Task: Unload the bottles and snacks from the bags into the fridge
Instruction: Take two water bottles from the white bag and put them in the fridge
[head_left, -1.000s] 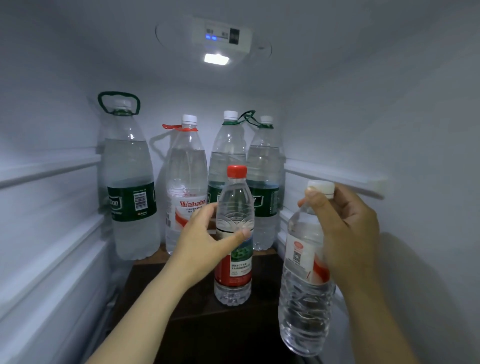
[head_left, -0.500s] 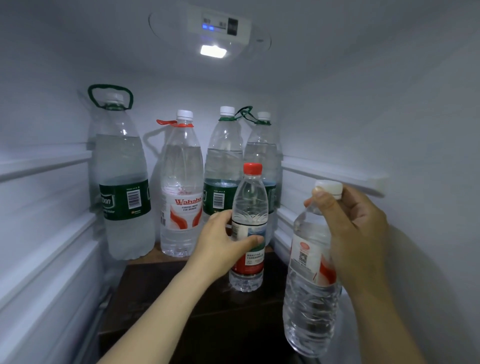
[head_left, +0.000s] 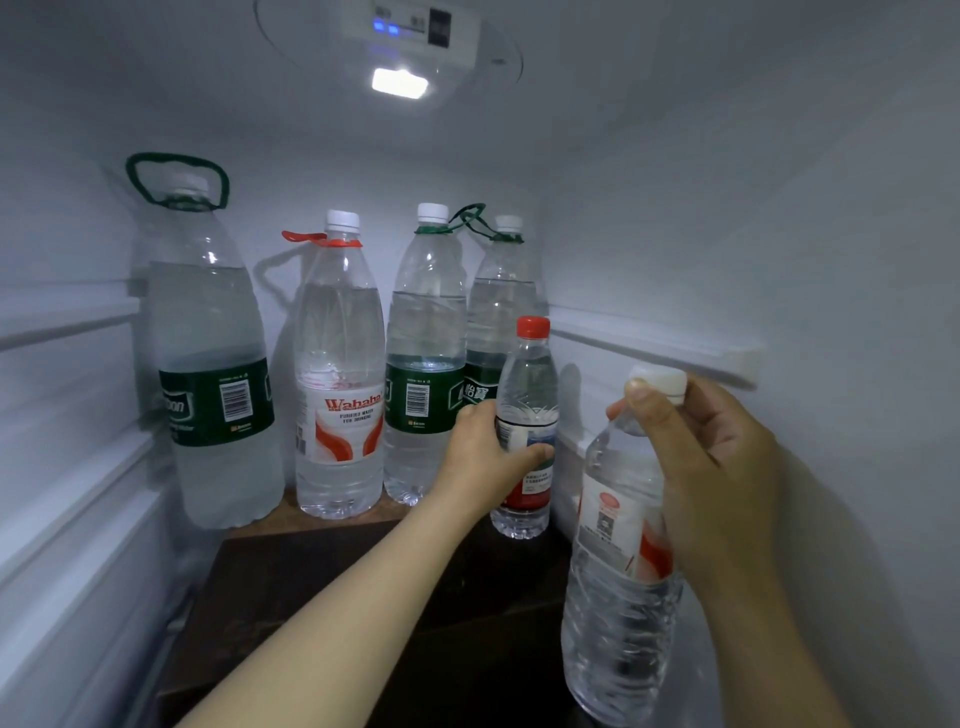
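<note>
Nearest, 4 o'clock: right hand (head_left: 711, 467) grips white-capped bottle (head_left: 618, 597) at the neck, bottle slightly tilted. Mid, 2 o'clock: left hand (head_left: 483, 462) wraps red-capped bottle (head_left: 527, 415) at its label; bottle upright on dark shelf (head_left: 363, 597), near right wall. Back row, 9 to 1 o'clock: green-label jug (head_left: 213, 364), Wahaha bottle (head_left: 337, 389), two green-label bottles (head_left: 426, 364). 12 o'clock: ceiling light (head_left: 400, 83) on

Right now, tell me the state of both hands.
Left hand: closed around the small red-capped bottle.
Right hand: closed around the neck of the white-capped bottle.
</note>
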